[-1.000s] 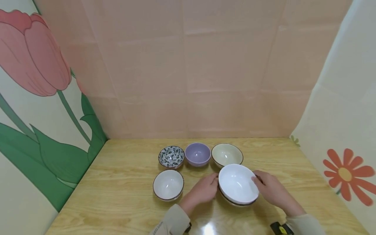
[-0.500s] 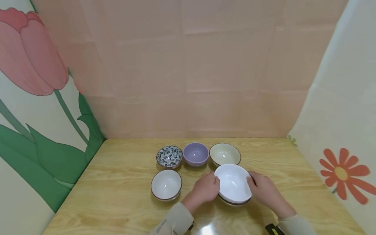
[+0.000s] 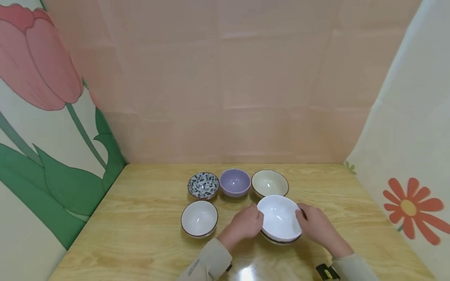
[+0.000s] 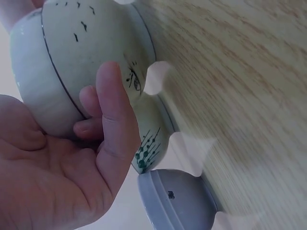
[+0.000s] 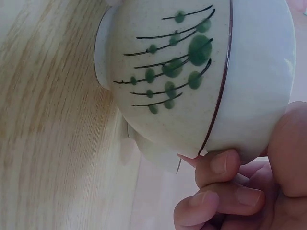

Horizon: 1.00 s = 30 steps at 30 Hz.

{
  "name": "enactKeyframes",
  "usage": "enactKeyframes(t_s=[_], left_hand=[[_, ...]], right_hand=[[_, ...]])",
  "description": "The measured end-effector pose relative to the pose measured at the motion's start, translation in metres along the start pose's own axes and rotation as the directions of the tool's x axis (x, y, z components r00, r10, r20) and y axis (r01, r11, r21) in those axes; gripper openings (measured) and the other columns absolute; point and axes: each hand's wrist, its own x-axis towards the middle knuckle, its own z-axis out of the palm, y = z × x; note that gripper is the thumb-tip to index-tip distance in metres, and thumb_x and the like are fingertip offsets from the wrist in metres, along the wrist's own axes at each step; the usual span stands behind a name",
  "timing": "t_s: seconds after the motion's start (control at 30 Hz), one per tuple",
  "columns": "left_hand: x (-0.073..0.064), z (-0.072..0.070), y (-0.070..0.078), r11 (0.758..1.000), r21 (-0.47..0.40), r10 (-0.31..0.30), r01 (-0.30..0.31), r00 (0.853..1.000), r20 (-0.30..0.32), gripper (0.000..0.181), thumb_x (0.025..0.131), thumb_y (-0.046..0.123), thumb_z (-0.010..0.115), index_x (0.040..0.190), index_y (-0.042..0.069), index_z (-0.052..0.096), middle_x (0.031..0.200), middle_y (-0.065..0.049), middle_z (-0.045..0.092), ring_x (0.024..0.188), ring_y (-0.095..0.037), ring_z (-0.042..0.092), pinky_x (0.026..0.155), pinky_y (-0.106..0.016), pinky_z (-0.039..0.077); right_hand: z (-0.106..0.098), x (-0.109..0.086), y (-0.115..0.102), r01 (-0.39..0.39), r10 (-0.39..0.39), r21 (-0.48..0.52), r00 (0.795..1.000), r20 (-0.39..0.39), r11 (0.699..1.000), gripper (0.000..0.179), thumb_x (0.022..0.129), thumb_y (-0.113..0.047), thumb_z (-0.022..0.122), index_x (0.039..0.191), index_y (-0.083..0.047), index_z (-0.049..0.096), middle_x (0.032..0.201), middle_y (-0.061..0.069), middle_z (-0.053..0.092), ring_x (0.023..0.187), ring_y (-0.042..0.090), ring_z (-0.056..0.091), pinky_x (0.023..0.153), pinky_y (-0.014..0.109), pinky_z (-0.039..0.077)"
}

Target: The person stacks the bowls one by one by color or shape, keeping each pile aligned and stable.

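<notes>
Head view, desk (image 3: 123,238): pale yellow wood grain, glossy, with a bright glare spot (image 3: 247,272) near the front.
Back wall (image 3: 225,78): a pinkish-tan sheet with crease lines, coming down to the desk's far edge.
Left wall: whitish, printed with a large pink tulip (image 3: 42,64) and green leaves.
Right wall: whitish, printed with a red flower (image 3: 409,208), yellow at its centre.
White bowl (image 3: 279,218): right of the desk's middle, nested in a dark-rimmed lower bowl (image 5: 168,81) with green painted sprigs.
Left hand (image 3: 246,222): grip clamped on the white bowl's rim, thumb over the edge.
Right hand (image 3: 316,224): grip clamped on the opposite rim.
Back row: patterned bowl (image 3: 203,185), purple bowl (image 3: 234,182), cream bowl (image 3: 270,182).
Front left: brown-rimmed bowl (image 3: 199,218), well apart from the white bowl.
</notes>
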Motion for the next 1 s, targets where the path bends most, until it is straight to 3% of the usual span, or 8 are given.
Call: enactKeyframes(t_s=[0.3, 0.77, 1.0], left_hand=[[0.0002, -0.0014, 0.0002, 0.999, -0.031, -0.02, 0.021, 0.999, 0.032, 0.057, 0.105, 0.028, 0.034, 0.145, -0.011, 0.043, 0.149, -0.022, 0.047, 0.136, -0.032, 0.049, 0.112, -0.039, 0.042], [-0.0017, -0.0016, -0.0016, 0.999, -0.03, -0.019, 0.02, 0.999, 0.038, 0.057, 0.105, 0.028, 0.034, 0.144, -0.011, 0.043, 0.148, -0.023, 0.048, 0.134, -0.032, 0.051, 0.11, -0.039, 0.043], [0.0, -0.0007, -0.0023, 1.0, -0.01, -0.001, 0.001, 1.0, 0.025, 0.057, 0.105, 0.029, 0.033, 0.144, -0.011, 0.043, 0.146, -0.022, 0.05, 0.132, -0.031, 0.053, 0.109, -0.037, 0.045]], right_hand=[[-0.0011, -0.0005, 0.0, -0.026, 0.025, 0.023, 1.0, 0.01, 0.999, 0.02, 0.099, -0.007, 0.052, 0.102, 0.005, 0.068, 0.082, 0.007, 0.066, 0.071, 0.017, 0.054, 0.061, 0.033, 0.047], [0.0014, -0.0017, 0.0003, -0.037, 0.036, 0.041, 0.999, 0.013, 0.998, 0.024, 0.099, -0.008, 0.052, 0.107, 0.007, 0.069, 0.093, 0.013, 0.071, 0.08, 0.02, 0.061, 0.068, 0.037, 0.053], [0.0003, -0.0004, 0.0006, -0.039, 0.038, 0.037, 0.999, 0.014, 0.999, 0.023, 0.099, -0.008, 0.052, 0.105, 0.005, 0.069, 0.089, 0.011, 0.07, 0.077, 0.019, 0.058, 0.065, 0.035, 0.051]])
